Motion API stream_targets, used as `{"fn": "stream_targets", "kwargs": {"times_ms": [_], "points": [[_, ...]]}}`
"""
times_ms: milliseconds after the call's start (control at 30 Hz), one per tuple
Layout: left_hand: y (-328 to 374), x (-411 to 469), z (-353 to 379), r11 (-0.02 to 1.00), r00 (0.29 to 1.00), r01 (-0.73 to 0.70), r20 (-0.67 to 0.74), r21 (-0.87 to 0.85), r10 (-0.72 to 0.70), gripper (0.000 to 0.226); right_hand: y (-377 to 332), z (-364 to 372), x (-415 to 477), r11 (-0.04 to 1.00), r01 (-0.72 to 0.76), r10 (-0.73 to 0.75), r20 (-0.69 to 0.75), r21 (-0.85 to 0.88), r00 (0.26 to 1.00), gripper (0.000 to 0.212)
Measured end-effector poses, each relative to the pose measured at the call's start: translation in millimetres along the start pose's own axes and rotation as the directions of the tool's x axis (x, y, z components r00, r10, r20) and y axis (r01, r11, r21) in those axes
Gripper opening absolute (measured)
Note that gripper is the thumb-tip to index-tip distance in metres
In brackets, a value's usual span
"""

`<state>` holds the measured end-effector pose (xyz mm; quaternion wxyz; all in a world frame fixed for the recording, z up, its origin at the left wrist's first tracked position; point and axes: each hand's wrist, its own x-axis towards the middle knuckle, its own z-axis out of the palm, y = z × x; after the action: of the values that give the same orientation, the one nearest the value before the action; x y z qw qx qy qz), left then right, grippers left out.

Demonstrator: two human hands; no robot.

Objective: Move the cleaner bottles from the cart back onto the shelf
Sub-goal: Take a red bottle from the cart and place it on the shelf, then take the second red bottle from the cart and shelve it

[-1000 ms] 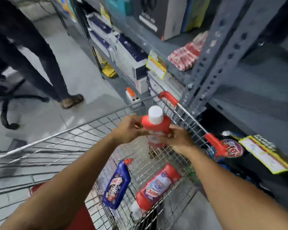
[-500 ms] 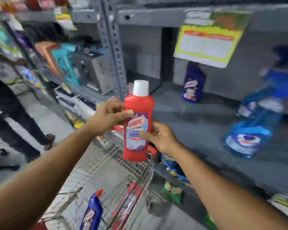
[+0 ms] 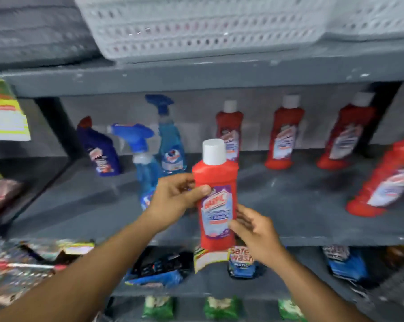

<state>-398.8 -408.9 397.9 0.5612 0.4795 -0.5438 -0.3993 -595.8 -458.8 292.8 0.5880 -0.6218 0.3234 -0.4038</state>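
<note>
I hold a red cleaner bottle (image 3: 216, 196) with a white cap upright in front of the grey shelf (image 3: 301, 205). My left hand (image 3: 175, 201) grips its upper left side, thumb across the label. My right hand (image 3: 254, 231) holds its lower right edge. The bottle's base hangs at the shelf's front lip, not resting on it. On the shelf stand several red bottles (image 3: 282, 135) at the back, a dark blue bottle (image 3: 101, 149) and two blue spray bottles (image 3: 170, 140). The cart is out of view.
A white perforated basket (image 3: 208, 26) sits on the shelf above. A yellow price sign (image 3: 5, 115) hangs at left. Packets and pouches (image 3: 156, 270) fill the lower shelves. Bare shelf surface lies right of the held bottle.
The view swung up from the cart to face the shelf squarely. Both hands carried the red bottle up and toward the shelf's front edge.
</note>
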Motion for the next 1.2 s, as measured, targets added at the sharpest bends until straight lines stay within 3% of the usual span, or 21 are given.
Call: {"fn": "stream_targets", "kwargs": {"times_ms": [133,333,633,733,867,933,1033,1100,1200], "points": [[-6,54,83,0.997,0.997,-0.009,0.080,-0.072,0.015,0.023,-6,-80,2,0.996,0.086,-0.084,-0.189,0.005,0.978,0.042],[-18,96,175,0.999,0.992,-0.027,0.121,-0.023,0.029,0.025,2,-159,5,0.989,0.136,-0.146,-0.355,-0.053,0.923,0.043],[-28,115,208,0.998,0.986,-0.020,0.165,-0.067,0.031,0.031,4,-195,5,0.981,0.142,-0.183,-0.406,-0.129,0.895,0.041],[-34,99,191,0.997,0.988,-0.036,0.155,0.063,0.026,0.043,3,-186,-6,0.978,0.115,-0.187,-0.490,-0.174,0.852,0.046],[-45,49,129,0.929,1.000,-0.021,0.010,0.369,0.019,0.048,18,-153,-41,0.923,0.074,-0.317,-0.637,-0.377,0.702,0.036],[-49,13,84,0.841,0.994,-0.086,-0.004,0.535,0.105,0.042,32,-121,-55,0.908,0.071,-0.327,-0.590,-0.414,0.739,0.031],[-52,-51,3,0.796,0.974,0.002,-0.180,0.605,0.134,0.036,49,-58,-56,0.910,0.074,-0.237,-0.366,-0.408,0.900,0.031],[-50,-98,-51,0.814,0.909,0.135,-0.398,0.564,0.125,0.031,52,-12,-45,0.913,0.062,-0.141,-0.170,-0.403,0.975,0.031],[-50,-174,-136,0.855,0.734,0.285,-0.672,0.434,0.097,0.023,42,69,-20,0.919,0.113,-0.089,0.082,-0.378,0.993,0.027]]}}
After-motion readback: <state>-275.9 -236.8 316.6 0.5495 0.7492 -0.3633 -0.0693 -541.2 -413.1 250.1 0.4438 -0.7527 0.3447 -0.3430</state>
